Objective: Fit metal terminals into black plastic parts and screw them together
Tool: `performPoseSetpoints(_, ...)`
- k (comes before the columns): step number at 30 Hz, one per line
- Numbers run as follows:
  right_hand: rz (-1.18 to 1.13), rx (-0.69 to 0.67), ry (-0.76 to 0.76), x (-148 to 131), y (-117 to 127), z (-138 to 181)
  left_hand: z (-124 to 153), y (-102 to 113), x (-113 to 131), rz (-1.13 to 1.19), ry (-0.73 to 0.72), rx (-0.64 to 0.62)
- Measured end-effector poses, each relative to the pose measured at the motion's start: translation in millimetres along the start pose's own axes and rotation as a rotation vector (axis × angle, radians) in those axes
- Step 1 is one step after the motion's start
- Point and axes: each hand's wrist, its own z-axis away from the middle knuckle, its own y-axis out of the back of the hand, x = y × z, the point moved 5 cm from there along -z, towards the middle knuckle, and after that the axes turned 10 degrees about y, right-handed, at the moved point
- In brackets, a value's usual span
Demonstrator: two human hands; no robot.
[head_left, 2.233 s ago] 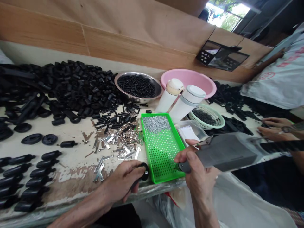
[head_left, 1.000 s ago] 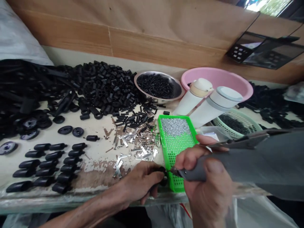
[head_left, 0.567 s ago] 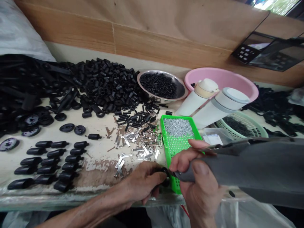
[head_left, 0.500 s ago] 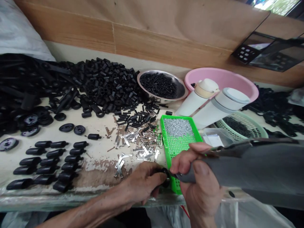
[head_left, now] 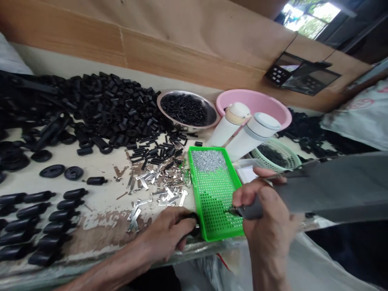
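My right hand is wrapped round a big grey power screwdriver. Its tip rests over the perforated floor of the green tray, where small silver screws lie heaped at the far end. My left hand is closed on a small black plastic part at the table's front edge, just left of the tray.
Silver metal clips lie left of the tray. Black plastic parts are heaped behind them, and finished black pieces lie in rows at the left. A steel bowl, pink basin, two white bottles and green basket stand behind.
The screwdriver tip has lifted away from the black part in my left hand and swung right over the green tray. My left hand stays put on the part.
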Motion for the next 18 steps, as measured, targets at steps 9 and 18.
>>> performPoseSetpoints(9, 0.101, 0.081, -0.004, 31, 31, 1, 1, -3, 0, -0.009, -0.005, -0.009)
performPoseSetpoints(18, 0.015, 0.076, -0.015, 36, 29, -4, -1, -2, -2, -0.015, 0.018, -0.003)
